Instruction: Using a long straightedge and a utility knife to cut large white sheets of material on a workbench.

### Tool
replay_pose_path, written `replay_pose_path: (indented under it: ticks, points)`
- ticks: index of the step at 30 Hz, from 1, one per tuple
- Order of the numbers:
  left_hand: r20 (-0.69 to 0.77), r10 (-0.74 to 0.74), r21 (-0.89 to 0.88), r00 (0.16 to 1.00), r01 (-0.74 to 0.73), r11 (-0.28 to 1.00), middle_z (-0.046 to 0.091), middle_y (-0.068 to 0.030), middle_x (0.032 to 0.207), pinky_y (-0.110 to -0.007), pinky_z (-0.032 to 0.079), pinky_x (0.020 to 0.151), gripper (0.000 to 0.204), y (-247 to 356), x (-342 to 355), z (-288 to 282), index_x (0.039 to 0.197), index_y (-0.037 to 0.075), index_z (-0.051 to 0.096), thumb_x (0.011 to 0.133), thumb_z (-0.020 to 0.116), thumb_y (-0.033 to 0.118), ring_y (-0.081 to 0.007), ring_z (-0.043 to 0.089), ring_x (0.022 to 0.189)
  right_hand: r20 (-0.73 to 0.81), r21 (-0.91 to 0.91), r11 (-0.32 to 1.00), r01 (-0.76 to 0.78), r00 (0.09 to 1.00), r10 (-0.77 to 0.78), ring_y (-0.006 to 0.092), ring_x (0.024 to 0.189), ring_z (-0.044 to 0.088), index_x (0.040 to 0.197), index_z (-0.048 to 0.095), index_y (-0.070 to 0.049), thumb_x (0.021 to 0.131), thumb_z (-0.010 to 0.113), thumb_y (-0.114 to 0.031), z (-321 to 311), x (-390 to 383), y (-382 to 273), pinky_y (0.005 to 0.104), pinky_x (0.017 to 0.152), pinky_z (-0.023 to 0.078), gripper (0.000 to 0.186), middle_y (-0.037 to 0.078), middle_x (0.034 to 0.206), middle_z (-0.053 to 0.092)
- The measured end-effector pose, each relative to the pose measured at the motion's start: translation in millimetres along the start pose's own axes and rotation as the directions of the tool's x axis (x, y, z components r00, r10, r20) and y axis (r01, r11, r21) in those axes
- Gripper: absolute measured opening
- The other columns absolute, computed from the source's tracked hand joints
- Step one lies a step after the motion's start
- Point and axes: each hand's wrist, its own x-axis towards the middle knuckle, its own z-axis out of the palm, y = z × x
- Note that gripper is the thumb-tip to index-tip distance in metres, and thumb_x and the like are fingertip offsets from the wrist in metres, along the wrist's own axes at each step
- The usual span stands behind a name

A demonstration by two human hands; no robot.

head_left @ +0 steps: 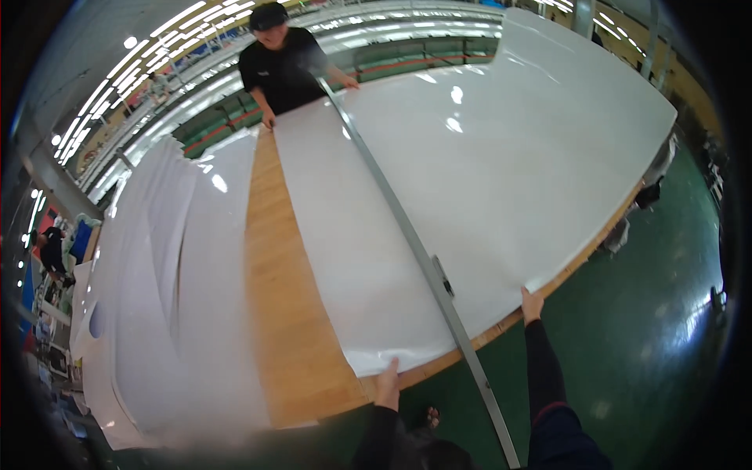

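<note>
A large glossy white sheet lies over the wooden table. At its near left corner my left hand pinches the edge, thumb on top and fingers hidden below. Farther right along the same edge, my right hand grips the sheet, its fingers partly hidden. Between my hands a long grey metal straightedge runs across the sheet, its near end jutting past the table edge toward me. A small dark fitting sits on the bar's right side.
Across the table a person in dark clothes and a cap has both hands at the sheet's far edge. More white sheets lie in layers on the left. Green floor stretches to the right; a pillar rises far left.
</note>
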Motion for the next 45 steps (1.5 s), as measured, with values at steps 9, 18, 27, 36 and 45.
replay_pose_path:
  ticks: [9, 18, 27, 36, 45]
  points:
    - [0.105, 0.016, -0.144, 0.994, -0.001, 0.99, 0.05, -0.0091, 0.1, -0.033, 0.049, 0.062, 0.035, 17, 9, 21, 0.106, 0.001, 0.042, 0.076, 0.054, 0.015, -0.0229, 0.053, 0.085, -0.013, -0.375, 0.924, 0.081, 0.996, -0.093, 0.0344, 0.068, 0.054, 0.075, 0.052, 0.011, 0.069, 0.056, -0.029, 2, 34, -36, 0.0376, 0.062, 0.04, 0.041, 0.024, 0.07, 0.054]
    - [-0.122, 0.127, -0.184, 0.984, -0.148, 0.972, 0.056, -0.0112, 0.079, -0.022, 0.048, 0.048, 0.023, 10, -41, -9, 0.09, -0.003, 0.047, 0.076, 0.053, 0.015, -0.0179, 0.058, 0.06, 0.326, 0.39, 0.814, -0.43, 0.891, 0.315, 0.0175, 0.064, 0.054, 0.083, 0.053, 0.002, 0.073, 0.055, -0.028, -11, 18, -8, 0.028, 0.05, 0.042, 0.031, 0.008, 0.067, 0.054]
    - [-0.124, 0.37, 0.343, 0.921, -0.31, 0.886, 0.056, -0.0069, 0.059, -0.018, 0.038, 0.043, 0.026, 60, -53, -63, 0.078, 0.0, 0.052, 0.079, 0.05, 0.026, -0.0133, 0.056, 0.049, 0.395, 0.221, 0.932, -0.289, 0.9, 0.185, 0.0143, 0.048, 0.053, 0.073, 0.048, 0.002, 0.076, 0.053, -0.022, -21, -32, -49, 0.0219, 0.042, 0.041, 0.025, 0.008, 0.058, 0.053]
    - [0.122, 0.305, 0.633, 0.945, -0.311, 0.709, 0.048, -0.0034, 0.046, -0.02, 0.034, 0.034, 0.02, 63, -37, -80, 0.064, 0.0, 0.048, 0.073, 0.056, 0.016, -0.0084, 0.046, 0.035, 0.283, 0.271, 0.941, -0.201, 0.951, 0.122, 0.0116, 0.046, 0.052, 0.073, 0.046, -0.001, 0.079, 0.051, -0.025, -16, -47, -45, 0.0208, 0.041, 0.039, 0.024, 0.006, 0.057, 0.055]
    - [0.143, 0.397, 0.934, 0.907, -0.255, 0.248, 0.052, -0.0058, 0.057, -0.025, 0.038, 0.045, 0.02, 80, -52, -75, 0.066, 0.002, 0.047, 0.07, 0.06, 0.018, -0.0138, 0.053, 0.053, 0.121, 0.37, 0.868, -0.331, 0.944, 0.308, 0.0152, 0.058, 0.055, 0.084, 0.048, -0.001, 0.073, 0.052, -0.019, -33, 14, -29, 0.0251, 0.047, 0.042, 0.022, 0.009, 0.068, 0.053]
